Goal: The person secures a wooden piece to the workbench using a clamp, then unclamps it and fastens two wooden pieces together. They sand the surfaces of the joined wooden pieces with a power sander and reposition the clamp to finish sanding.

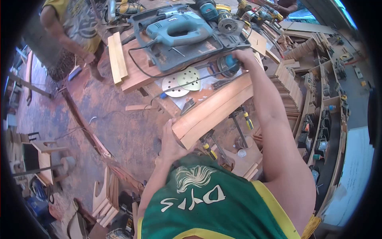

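My left hand (170,141) is wrapped around the near end of a pale wooden board (215,109), which slants up to the right across the bench. Its fingers are partly hidden behind the wood. At the board's far end, my right hand (243,58) grips a blue-and-black power sander (228,66) with a cord trailing left. Round sanding discs with holes (187,79) lie on a pale sheet to the left of the sander. Under the board, yellow-and-black clamps (247,119) hang in view.
A teal jigsaw (179,28) rests in its open case (159,63) behind the discs. More power tools (229,24) stand at the back. Another person's arm (71,44) shows at upper left. Stacked wood pieces (282,85) line the right; cut wooden parts (105,197) stand lower left.
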A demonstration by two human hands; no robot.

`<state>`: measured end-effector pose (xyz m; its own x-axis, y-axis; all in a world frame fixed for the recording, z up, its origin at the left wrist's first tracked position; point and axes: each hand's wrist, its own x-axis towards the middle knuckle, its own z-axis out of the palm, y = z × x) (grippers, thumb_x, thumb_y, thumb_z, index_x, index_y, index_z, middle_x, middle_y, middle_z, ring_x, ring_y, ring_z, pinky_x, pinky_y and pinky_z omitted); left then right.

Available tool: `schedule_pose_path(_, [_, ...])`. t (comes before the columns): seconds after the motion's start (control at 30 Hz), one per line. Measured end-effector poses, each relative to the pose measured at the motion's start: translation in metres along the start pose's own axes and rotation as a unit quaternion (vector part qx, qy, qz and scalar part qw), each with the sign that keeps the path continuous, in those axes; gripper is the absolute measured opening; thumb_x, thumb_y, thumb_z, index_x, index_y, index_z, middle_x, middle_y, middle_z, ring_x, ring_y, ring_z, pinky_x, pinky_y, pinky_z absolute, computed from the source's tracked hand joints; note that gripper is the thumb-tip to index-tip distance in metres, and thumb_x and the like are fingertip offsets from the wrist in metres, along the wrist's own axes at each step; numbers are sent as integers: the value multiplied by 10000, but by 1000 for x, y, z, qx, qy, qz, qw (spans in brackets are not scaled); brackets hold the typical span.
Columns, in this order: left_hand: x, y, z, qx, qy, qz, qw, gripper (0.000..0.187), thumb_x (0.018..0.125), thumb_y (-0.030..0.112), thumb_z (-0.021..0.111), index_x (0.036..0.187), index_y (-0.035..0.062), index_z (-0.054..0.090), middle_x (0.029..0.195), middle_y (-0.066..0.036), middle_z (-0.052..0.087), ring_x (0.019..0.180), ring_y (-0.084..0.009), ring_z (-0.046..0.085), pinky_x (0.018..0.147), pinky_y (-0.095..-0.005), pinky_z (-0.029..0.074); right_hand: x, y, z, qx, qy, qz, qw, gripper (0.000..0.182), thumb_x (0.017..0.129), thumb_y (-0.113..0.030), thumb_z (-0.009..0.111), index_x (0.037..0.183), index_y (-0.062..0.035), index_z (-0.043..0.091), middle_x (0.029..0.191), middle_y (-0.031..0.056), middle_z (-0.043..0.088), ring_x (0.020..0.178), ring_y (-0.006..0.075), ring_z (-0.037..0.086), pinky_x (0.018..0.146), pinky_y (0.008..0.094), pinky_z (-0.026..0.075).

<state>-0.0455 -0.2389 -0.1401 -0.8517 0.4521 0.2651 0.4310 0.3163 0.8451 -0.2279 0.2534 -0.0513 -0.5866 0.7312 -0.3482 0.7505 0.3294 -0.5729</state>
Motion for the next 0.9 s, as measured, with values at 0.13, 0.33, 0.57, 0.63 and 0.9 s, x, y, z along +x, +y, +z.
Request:
schedule_pose_path(0.13, [1, -8, 6, -34, 21, 35, 999, 1247, 603, 301, 981, 1548, -44, 244, 1413, -228, 462, 1329, -374, 501, 1140, -483, 431, -72, -28, -37, 74, 43, -67, 994, 624, 668, -176, 828, 1179, 67, 563, 941, 131, 673, 699, 244, 661, 547, 409, 546])
schedule_pose_path(0.33, [2, -5, 5, -95, 36, -16, 995, 1133, 592, 307, 984, 1494, -11, 375, 1371, -213, 529, 1270, -349, 577, 1083, -450, 497, -171, -50, -90, -66, 73, -186, 978, 890, 684, -290, 824, 1415, 73, 471, 1102, 228, 706, 897, 296, 735, 736, 414, 612])
schedule_pose_path(0.57, [31, -5, -1, -137, 31, 15, 990, 1202, 619, 264, 987, 1552, -27, 288, 1379, -187, 546, 1273, -303, 585, 1081, -439, 501, -277, -68, -154, -24, 99, -381, 919, 790, 681, -334, 828, 1332, 40, 579, 1090, 193, 719, 975, 289, 713, 922, 403, 565])
schedule_pose_path(0.63, [41, 2, -1, -200, 34, -17, 979, 1241, 641, 217, 986, 1587, -34, 223, 1406, -187, 523, 1293, -299, 576, 1105, -438, 492, -333, -86, -175, 35, 67, -375, 924, 797, 731, -240, 783, 1438, -25, 484, 1193, 204, 649, 1093, 272, 652, 986, 367, 528])
schedule_pose_path(0.9, [65, -12, 6, -140, 54, -42, 988, 1215, 665, 202, 981, 1590, -26, 227, 1444, -179, 485, 1342, -295, 529, 1152, -441, 441, -381, -84, -189, 61, 40, -445, 893, 806, 736, -175, 780, 1437, 35, 443, 1172, 171, 627, 1085, 256, 624, 990, 351, 517])
